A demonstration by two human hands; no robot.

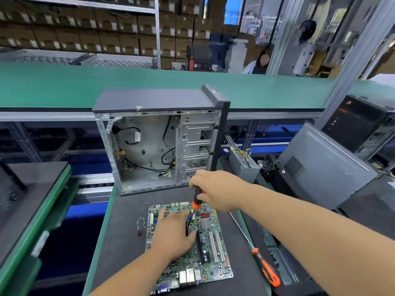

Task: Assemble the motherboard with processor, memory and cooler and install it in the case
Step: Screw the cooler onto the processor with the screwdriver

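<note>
Head view: motherboard (205,248) lies flat on the dark tabletop (119,242), just under both hands. Right hand (215,190) has its grip curled round the black-and-orange handle of a screwdriver (196,201), held near upright; the shaft runs down from the grip to the board's upper middle. Tip contact point is hidden by the left hand, can't tell what it sits on.

Left hand (173,233) rests on the board directly below-left of the right grip, fingers straight and spread flat over the memory-slot area, pinching nothing. Cooler or processor under the palm: can't tell.

Silver heatsink (205,223) is just right of the left hand's thumb, below the right grip. White expansion slots (215,245) are further down the board, rear I/O ports at the near edge.

PC case (162,142) stands open just beyond the right grip, side panel off, loose black cables inside, interior tray bare of any board.

Second screwdriver (266,267), orange handle, lies on the tabletop edge well to the right of and below the grip. Small loose cable (141,225) lies left of the board, beside the left hand.
</note>
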